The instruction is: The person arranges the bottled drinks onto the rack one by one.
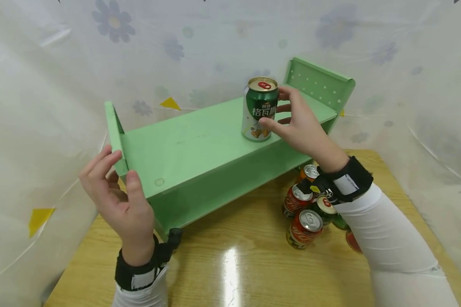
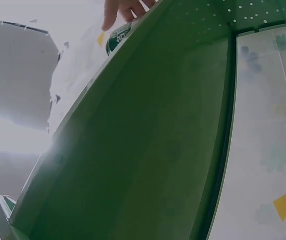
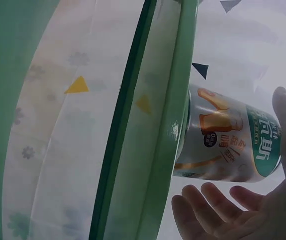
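Note:
A green two-tier shelf (image 1: pixel 192 140) with raised end panels stands on the wooden table. My left hand (image 1: pixel 119 200) holds its left end panel (image 1: pixel 117 136), fingers on the outer side and thumb in front. On the top board, towards the right, a green-and-white drink can (image 1: pixel 259 115) stands upright with its red pull tab facing up. My right hand (image 1: pixel 301 123) is around the can's right side, thumb before its front and fingers behind. In the right wrist view, the loosely bent fingers (image 3: pixel 207 210) show a gap from the can (image 3: pixel 227 140).
Several cans stand on the table below my right forearm, among them a red can (image 1: pixel 304 229) in front and another red can (image 1: pixel 297 200) behind it. A dotted end panel (image 1: pixel 319 85) rises at the shelf's right. Flowered white sheeting (image 1: pixel 215 51) hangs behind.

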The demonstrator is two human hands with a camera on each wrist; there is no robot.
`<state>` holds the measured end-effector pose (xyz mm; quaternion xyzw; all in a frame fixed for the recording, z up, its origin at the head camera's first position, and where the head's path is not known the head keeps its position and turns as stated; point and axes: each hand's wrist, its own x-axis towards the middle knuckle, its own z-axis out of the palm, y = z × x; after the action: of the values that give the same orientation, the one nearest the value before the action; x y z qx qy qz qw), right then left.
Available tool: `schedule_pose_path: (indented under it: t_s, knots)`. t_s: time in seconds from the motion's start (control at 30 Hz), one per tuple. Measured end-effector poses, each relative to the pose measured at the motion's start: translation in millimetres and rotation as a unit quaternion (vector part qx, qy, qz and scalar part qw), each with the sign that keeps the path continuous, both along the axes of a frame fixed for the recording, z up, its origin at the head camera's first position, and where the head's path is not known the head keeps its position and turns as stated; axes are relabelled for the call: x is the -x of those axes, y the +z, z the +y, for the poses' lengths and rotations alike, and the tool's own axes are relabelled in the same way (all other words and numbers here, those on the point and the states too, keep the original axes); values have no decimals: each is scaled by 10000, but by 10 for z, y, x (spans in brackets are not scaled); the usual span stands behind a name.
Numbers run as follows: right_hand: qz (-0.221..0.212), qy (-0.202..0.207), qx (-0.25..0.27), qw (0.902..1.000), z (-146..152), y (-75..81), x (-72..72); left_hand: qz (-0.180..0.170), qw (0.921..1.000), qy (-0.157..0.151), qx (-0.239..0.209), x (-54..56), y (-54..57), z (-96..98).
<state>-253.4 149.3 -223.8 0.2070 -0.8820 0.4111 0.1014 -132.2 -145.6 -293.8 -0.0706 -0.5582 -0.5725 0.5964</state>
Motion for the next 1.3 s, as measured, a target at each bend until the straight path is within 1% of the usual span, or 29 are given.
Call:
schedule_pose_path:
  t_s: [0.17, 0.37, 0.53, 0.7, 0.97, 1.13, 1.3]
  knots:
    - [-169, 88, 48, 9998, -72, -47, 17, -18, 10000, 16, -36, -13, -6, -12]
    - [-239, 116, 150, 9995, -108, -110, 37, -43, 10000, 37, -61, -28, -23, -24]
    - [-274, 113, 121, 9995, -111, -102, 17, -40, 10000, 36, -21, -27, -26, -30]
    - [-249, 100, 64, 9996, -120, -74, 3, -10, 10000, 33, 22, -22, -7, -35]
    - [-168, 142, 39, 9998, -140, -87, 25, -14, 10000, -12, 41, -24, -8, -38]
    - [-106, 210, 84, 9997, -186, -98, 31, -29, 10000, -14, 68, -20, -8, -35]
    - [-131, 278, 226, 9993, -239, -112, 15, -22, 10000, -16, 48, -18, 0, -27]
